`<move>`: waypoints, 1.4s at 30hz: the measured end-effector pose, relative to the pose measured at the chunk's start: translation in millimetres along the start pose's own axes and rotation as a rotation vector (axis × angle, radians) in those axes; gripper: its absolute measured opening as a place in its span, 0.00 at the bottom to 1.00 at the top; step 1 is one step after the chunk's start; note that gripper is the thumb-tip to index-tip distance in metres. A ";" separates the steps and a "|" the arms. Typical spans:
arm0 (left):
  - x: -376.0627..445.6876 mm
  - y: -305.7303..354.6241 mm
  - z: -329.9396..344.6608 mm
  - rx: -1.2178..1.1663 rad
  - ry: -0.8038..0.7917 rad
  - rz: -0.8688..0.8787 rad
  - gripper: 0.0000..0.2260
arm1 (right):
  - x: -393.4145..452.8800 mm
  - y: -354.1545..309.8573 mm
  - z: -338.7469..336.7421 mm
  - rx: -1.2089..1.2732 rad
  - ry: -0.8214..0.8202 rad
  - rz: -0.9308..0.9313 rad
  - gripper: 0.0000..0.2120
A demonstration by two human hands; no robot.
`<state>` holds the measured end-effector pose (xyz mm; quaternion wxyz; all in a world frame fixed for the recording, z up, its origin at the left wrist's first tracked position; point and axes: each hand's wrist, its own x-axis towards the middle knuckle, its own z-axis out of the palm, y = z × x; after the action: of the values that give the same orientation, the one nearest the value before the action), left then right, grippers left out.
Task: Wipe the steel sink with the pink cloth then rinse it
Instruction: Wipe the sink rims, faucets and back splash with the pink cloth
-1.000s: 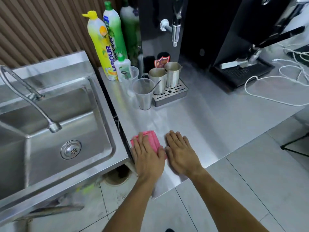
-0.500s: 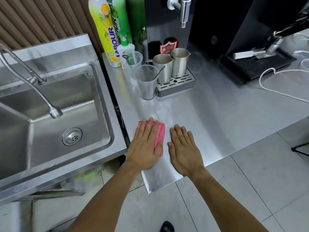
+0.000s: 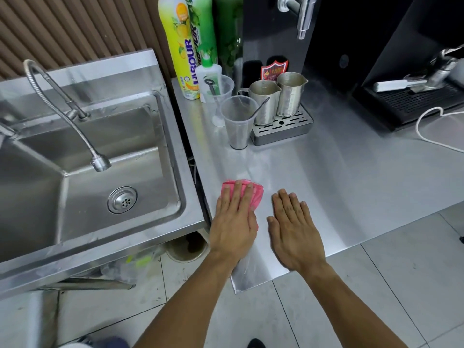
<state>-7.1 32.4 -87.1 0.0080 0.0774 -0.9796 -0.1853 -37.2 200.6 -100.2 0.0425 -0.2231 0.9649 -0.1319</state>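
A folded pink cloth [image 3: 257,197] lies on the steel counter [image 3: 351,187] near its left front corner. My left hand [image 3: 234,219] lies flat on the cloth with straight fingers and covers most of it. Beside it, my right hand [image 3: 292,228] rests flat on the bare counter, a small gap from the cloth. The steel sink [image 3: 173,136] stands to the left, with a round drain [image 3: 122,199] in its basin and a flexible tap [image 3: 75,126] hanging over it. No water runs from the tap.
At the back of the counter stand dish soap bottles [image 3: 183,46], two clear plastic cups [image 3: 237,121], and two steel jugs [image 3: 277,96] on a drip tray [image 3: 283,129]. A black dispenser [image 3: 276,33], a coffee machine [image 3: 414,96] and a white cable [image 3: 426,131] lie further right.
Both hands stay flat on the counter, the left one on the cloth. They have drawn slightly apart. The camera has moved closer and tilted down.
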 end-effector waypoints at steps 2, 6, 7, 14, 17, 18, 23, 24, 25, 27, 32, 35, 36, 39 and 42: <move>2.2 -1.5 -8.6 0.010 -0.027 0.047 0.28 | -0.1 -1.0 -2.6 0.004 -0.010 0.005 0.31; -1.1 -13.1 -46.8 -0.052 0.017 0.136 0.27 | -0.9 -13.8 -9.9 0.069 -0.067 0.069 0.34; -4.7 -20.1 -56.8 -0.031 0.067 0.146 0.26 | -0.4 -19.4 -11.4 0.109 -0.087 0.092 0.34; -70.4 -105.6 -55.5 0.180 0.066 -0.092 0.28 | -3.5 -86.1 -2.5 0.242 -0.093 -0.037 0.27; -70.1 -113.4 -46.1 0.167 0.069 -0.126 0.27 | -1.4 -114.6 7.2 0.303 -0.093 -0.103 0.27; -67.6 -113.7 -45.8 0.158 0.084 -0.122 0.26 | -0.1 -121.8 10.9 0.314 -0.092 -0.118 0.27; -87.8 -147.8 -53.1 0.148 0.092 -0.172 0.27 | 6.7 -147.1 24.6 0.277 -0.090 -0.170 0.26; -95.8 -164.0 -59.7 0.154 0.100 -0.210 0.28 | 7.9 -151.6 25.3 0.273 -0.089 -0.184 0.26; -103.9 -181.3 -67.3 0.155 0.110 -0.258 0.29 | 9.2 -156.3 25.3 0.268 -0.090 -0.207 0.26; -117.6 -210.2 -81.9 0.137 0.120 -0.367 0.29 | 12.1 -167.1 24.2 0.250 -0.101 -0.264 0.27; -107.4 -202.1 -82.0 0.179 0.116 -0.467 0.27 | 19.0 -201.1 26.1 0.215 -0.082 -0.352 0.27; -83.9 -180.5 -75.7 0.244 0.090 -0.280 0.26 | 24.9 -213.8 32.5 0.247 -0.105 -0.351 0.27; -79.5 -179.7 -75.9 0.248 0.077 -0.231 0.27 | 26.7 -217.3 34.7 0.261 -0.108 -0.342 0.26; -87.1 -195.9 -81.7 0.200 0.061 -0.155 0.27 | 29.7 -228.4 39.6 0.250 -0.112 -0.330 0.26; -112.9 -227.0 -93.1 0.202 0.018 -0.152 0.28 | 30.0 -247.6 43.2 0.179 -0.152 -0.381 0.26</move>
<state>142.3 -192.5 -81.7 -0.0049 0.1535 -0.9845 -0.0848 45.8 -37.1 -74.8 0.1092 -0.4062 0.8837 -0.2056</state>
